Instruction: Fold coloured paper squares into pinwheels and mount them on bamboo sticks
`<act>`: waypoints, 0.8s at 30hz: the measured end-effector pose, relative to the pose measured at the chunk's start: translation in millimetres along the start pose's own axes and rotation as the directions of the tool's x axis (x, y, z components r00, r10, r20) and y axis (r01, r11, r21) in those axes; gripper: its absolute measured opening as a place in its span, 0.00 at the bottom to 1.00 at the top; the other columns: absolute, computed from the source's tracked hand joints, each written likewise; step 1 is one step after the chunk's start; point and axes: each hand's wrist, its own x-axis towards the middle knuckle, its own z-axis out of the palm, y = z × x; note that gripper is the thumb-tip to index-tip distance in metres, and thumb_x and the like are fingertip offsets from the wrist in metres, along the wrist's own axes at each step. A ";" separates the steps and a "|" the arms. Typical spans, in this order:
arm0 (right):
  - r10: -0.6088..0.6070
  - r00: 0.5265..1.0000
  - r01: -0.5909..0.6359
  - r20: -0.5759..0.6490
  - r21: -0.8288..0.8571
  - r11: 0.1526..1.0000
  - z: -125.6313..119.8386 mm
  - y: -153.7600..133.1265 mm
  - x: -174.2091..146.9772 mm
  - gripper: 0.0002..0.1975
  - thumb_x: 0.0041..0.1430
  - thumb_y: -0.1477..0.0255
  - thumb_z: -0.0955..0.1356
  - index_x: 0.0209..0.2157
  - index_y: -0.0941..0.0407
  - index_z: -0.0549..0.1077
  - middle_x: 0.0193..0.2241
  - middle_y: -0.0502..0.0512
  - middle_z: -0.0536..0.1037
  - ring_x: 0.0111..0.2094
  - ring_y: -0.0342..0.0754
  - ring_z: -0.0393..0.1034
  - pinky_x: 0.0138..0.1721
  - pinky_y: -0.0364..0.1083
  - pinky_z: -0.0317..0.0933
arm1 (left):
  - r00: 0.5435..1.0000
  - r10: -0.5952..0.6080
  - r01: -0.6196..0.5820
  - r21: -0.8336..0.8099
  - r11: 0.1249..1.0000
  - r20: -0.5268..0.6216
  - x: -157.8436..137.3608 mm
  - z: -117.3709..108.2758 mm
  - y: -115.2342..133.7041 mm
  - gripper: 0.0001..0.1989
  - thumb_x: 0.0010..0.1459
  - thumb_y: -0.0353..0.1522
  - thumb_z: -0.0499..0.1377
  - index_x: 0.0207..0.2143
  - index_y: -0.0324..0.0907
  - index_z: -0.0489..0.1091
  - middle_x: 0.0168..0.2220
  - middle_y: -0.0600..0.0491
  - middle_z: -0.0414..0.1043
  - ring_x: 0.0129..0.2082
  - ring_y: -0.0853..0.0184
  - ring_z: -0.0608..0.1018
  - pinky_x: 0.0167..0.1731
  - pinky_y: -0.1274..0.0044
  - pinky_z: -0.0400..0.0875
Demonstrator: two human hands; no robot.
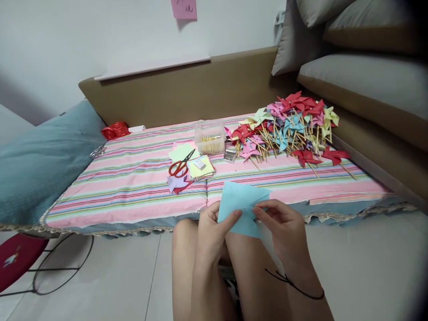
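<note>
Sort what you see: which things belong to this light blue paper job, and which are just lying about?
Likely part of the job:
light blue paper sheet
red-handled scissors
stacked coloured paper squares
clear plastic box of wooden sticks
multicoloured paper pinwheels

Probably just lying about:
red plastic bag
grey-and-brown cushions

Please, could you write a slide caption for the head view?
Left hand and right hand hold blue paper; beyond lie scissors, and pinwheels heaped on striped cloth.

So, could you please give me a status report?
Left hand gripping blue paper. Right hand pinching its right side. Nothing visibly in the way.
</note>
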 end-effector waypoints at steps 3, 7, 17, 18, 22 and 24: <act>-0.019 1.000 0.019 -0.009 -0.041 0.999 1.6 -3.0 -3.5 0.07 0.44 0.69 0.77 0.27 0.53 0.78 0.23 0.50 0.75 0.25 0.43 0.67 0.25 0.42 0.64 | 1.000 0.010 -0.010 0.023 1.000 -0.003 -2.4 -0.2 1.0 0.12 0.46 0.35 0.69 0.32 0.38 0.77 0.30 0.52 0.77 0.29 0.68 0.74 0.31 0.78 0.68; -0.021 1.000 0.022 0.017 -0.086 0.996 0.8 -6.1 -6.8 0.08 0.45 0.67 0.76 0.27 0.54 0.77 0.22 0.49 0.74 0.24 0.44 0.67 0.25 0.43 0.64 | 1.000 -0.010 0.011 0.042 0.999 -0.030 -6.7 0.5 5.8 0.14 0.44 0.35 0.70 0.34 0.38 0.77 0.30 0.51 0.78 0.29 0.68 0.76 0.31 0.78 0.69; 0.014 0.994 -0.004 0.108 -0.091 0.996 4.2 -6.9 -12.1 0.08 0.46 0.68 0.76 0.27 0.54 0.76 0.20 0.48 0.71 0.21 0.40 0.63 0.21 0.41 0.57 | 0.997 -0.014 0.016 0.027 1.000 -0.075 -14.0 -3.6 4.9 0.19 0.42 0.34 0.71 0.37 0.37 0.73 0.28 0.51 0.78 0.23 0.70 0.75 0.25 0.79 0.70; 0.021 0.994 -0.010 0.110 -0.102 0.995 3.7 -6.0 -12.6 0.08 0.46 0.68 0.76 0.28 0.54 0.76 0.20 0.48 0.71 0.21 0.40 0.62 0.20 0.41 0.56 | 0.997 -0.014 0.017 0.033 0.999 -0.075 -14.4 -3.7 5.3 0.19 0.42 0.34 0.70 0.37 0.37 0.72 0.27 0.52 0.78 0.23 0.71 0.75 0.25 0.80 0.70; 0.028 0.992 -0.012 0.124 -0.132 0.991 1.4 -2.0 -13.1 0.08 0.47 0.68 0.75 0.28 0.55 0.75 0.21 0.48 0.70 0.21 0.41 0.61 0.20 0.41 0.55 | 0.998 0.007 -0.004 0.047 0.999 -0.070 -14.8 -3.6 5.7 0.19 0.41 0.34 0.70 0.36 0.39 0.71 0.26 0.53 0.77 0.23 0.71 0.74 0.24 0.80 0.69; 0.024 0.990 -0.007 0.140 -0.120 0.993 1.2 -0.8 -12.6 0.09 0.47 0.68 0.76 0.28 0.55 0.74 0.21 0.48 0.70 0.21 0.40 0.62 0.21 0.41 0.56 | 0.996 0.023 -0.019 0.043 0.999 -0.083 -14.4 -3.3 4.2 0.19 0.41 0.33 0.71 0.36 0.39 0.70 0.26 0.55 0.76 0.23 0.71 0.74 0.24 0.80 0.69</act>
